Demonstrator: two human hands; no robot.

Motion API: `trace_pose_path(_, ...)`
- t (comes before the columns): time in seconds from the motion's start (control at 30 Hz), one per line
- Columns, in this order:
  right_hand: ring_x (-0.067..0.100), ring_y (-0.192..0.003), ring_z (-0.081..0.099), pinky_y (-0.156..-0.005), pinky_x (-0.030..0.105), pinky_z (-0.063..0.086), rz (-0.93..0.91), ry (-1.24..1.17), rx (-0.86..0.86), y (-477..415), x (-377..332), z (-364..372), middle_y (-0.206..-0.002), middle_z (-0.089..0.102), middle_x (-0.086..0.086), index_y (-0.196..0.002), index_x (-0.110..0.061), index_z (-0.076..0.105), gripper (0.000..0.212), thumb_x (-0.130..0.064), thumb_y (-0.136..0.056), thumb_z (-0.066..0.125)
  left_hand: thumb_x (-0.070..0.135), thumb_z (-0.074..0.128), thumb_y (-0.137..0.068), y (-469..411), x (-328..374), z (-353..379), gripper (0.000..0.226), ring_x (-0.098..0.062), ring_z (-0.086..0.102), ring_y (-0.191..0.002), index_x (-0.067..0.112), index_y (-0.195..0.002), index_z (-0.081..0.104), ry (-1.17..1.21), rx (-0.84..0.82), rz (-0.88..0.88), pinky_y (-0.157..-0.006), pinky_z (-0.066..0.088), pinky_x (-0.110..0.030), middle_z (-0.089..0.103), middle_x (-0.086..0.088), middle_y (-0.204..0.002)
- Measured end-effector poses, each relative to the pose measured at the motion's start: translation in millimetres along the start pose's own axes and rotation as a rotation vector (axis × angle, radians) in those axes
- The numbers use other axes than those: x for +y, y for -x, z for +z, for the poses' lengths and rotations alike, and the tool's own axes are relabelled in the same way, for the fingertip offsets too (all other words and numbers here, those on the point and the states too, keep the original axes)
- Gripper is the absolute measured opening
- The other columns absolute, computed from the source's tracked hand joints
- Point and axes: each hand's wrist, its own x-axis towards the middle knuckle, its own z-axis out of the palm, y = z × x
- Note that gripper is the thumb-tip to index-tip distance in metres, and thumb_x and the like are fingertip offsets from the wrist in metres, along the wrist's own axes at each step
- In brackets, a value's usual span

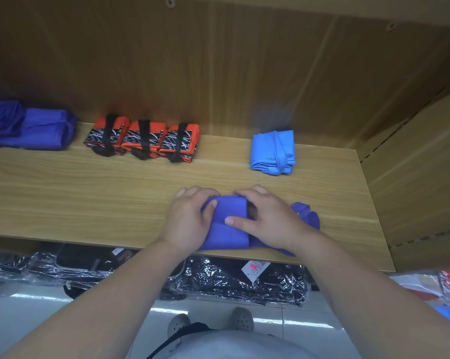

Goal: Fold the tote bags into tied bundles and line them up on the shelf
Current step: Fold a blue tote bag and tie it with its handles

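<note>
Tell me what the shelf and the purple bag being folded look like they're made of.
The shelf: wood-look board, probably laminate, judging by its even grain pattern and smooth, faintly glossy face. The purple bag: soft matte cloth, perhaps thin woven or non-woven fabric; it folds into flat layers, creases softly and shows no shine.

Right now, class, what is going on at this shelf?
A person grips a half-folded purple tote bag at the front of the wooden shelf, left hand and right hand on either side. It is not tied yet. Further back lie three orange-and-black bundles, one light blue bundle and purple folded bags at the far left.
</note>
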Motion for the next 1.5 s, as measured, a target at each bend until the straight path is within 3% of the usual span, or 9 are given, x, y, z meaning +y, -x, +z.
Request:
trace_pose_path(0.27, 0.019, -0.118, 0.052, -0.102, 0.037, 0.044, 0.097, 0.056, -0.091, -7.1, -16.1, -1.0, -0.128, 0.051, -0.001, -0.138, -0.02, 0.054, 0.074, -0.06, -0.079, 0.075, 0.051, 0.036, -0.091, 8.6, 5.7, -8.7, 0.054, -0.027, 0.054, -0.106, 0.019, -0.122, 0.067, -0.235, -0.071, -0.038, -0.091, 0.044, -0.044, 0.065, 0.001, -0.115)
trace_pose_path(0.43, 0.017, -0.101, 0.044, -0.094, 0.038, 0.04, -0.017, 0.133, -0.012, 1.3, -21.3, 3.4, -0.1, 0.052, -0.006, -0.106, -0.019, 0.056, 0.045, -0.056, -0.084, 0.071, 0.063, 0.034, -0.087, 9.0, 6.2, -17.7, 0.066, -0.023, 0.046, -0.118, 0.021, -0.133, 0.057, -0.246, -0.22, -0.021, -0.103, 0.036, -0.038, 0.058, 0.003, -0.124)
trace_pose_path(0.63, 0.001, -0.067, 0.048, -0.063, 0.024, 0.036, -0.03, -0.218, 0.069, 13.5, -26.6, -3.1, -0.078, 0.056, -0.013, -0.1, -0.029, 0.051, 0.03, -0.039, -0.087, 0.076, 0.042, 0.064, -0.086, 19.9, 29.0, -24.1, 0.05, -0.018, 0.063, -0.104, 0.049, -0.133, 0.049, 0.677, -0.056, -0.327, -0.094, 0.051, -0.036, 0.064, 0.003, -0.114)
trace_pose_path(0.77, 0.011, -0.076, 0.058, -0.069, 0.03, 0.047, -0.074, -0.396, 0.05, 18.5, -29.8, -13.1, -0.084, 0.065, -0.007, -0.1, -0.026, 0.056, 0.026, -0.042, -0.088, 0.072, 0.028, 0.061, -0.099, 20.6, 48.5, -30.8, 0.018, -0.015, 0.068, -0.095, 0.041, -0.112, 0.063, 0.86, -0.003, -0.365, -0.082, 0.055, -0.032, 0.073, 0.007, -0.104)
trace_pose_path(0.9, 0.011, -0.092, 0.061, -0.084, 0.032, 0.048, -0.109, -0.47, 0.111, 24.6, -33.2, -19.6, -0.097, 0.067, -0.01, -0.111, -0.034, 0.058, 0.013, -0.042, -0.101, 0.053, 0.011, 0.06, -0.099, 18.8, 61.3, -35.4, 0.033, -0.012, 0.065, -0.092, 0.038, -0.119, 0.062, 0.94, 0.042, -0.341, -0.082, 0.056, -0.03, 0.07, 0.003, -0.108)
trace_pose_path(1.0, 0.004, -0.104, 0.061, -0.09, 0.019, 0.046, -0.197, -0.536, 0.229, 29.2, -38.2, -20.0, -0.107, 0.068, -0.017, -0.112, -0.032, 0.063, 0.014, -0.024, -0.102, 0.057, 0.009, 0.061, -0.098, 16.6, 68.2, -37.9, 0.025, -0.01, 0.061, -0.083, 0.034, -0.103, 0.064, 0.907, 0.074, -0.326, -0.074, 0.052, -0.029, 0.069, 0.008, -0.095)
trace_pose_path(1.1, -0.001, -0.084, 0.059, -0.078, 0.018, 0.045, -0.207, -0.554, 0.275, 30.9, -34.1, -18.0, -0.086, 0.066, -0.019, -0.091, -0.025, 0.065, 0.012, -0.016, -0.098, 0.063, 0.009, 0.061, -0.098, 17.7, 73.6, -38.3, 0.024, -0.008, 0.056, -0.073, 0.03, -0.087, 0.063, 0.89, 0.063, -0.328, -0.066, 0.047, -0.029, 0.065, 0.009, -0.083)
trace_pose_path(1.33, 0.001, -0.083, 0.058, -0.079, 0.022, 0.045, -0.203, -0.513, 0.218, 32.7, -28.1, -21.3, -0.089, 0.064, -0.019, -0.096, -0.029, 0.06, 0.003, -0.032, -0.098, 0.06, 0.015, 0.068, -0.094, 16.8, 76.5, -30.9, 0.017, -0.011, 0.05, -0.07, 0.026, -0.084, 0.06, 0.823, 0.087, -0.3, -0.067, 0.043, -0.034, 0.059, 0.009, -0.076)
trace_pose_path(1.5, 0.005, -0.07, 0.061, -0.074, 0.027, 0.051, 0.016, -0.331, 0.062, 40.2, -5.4, -48.1, -0.087, 0.066, -0.01, -0.114, -0.041, 0.06, 0.049, -0.039, -0.073, 0.087, 0.009, 0.068, -0.094, 2.6, 63.3, -42.1, 0.02, -0.011, 0.054, -0.074, 0.026, -0.087, 0.06, 0.692, 0.151, -0.271, -0.077, 0.048, -0.041, 0.061, 0.013, -0.079)
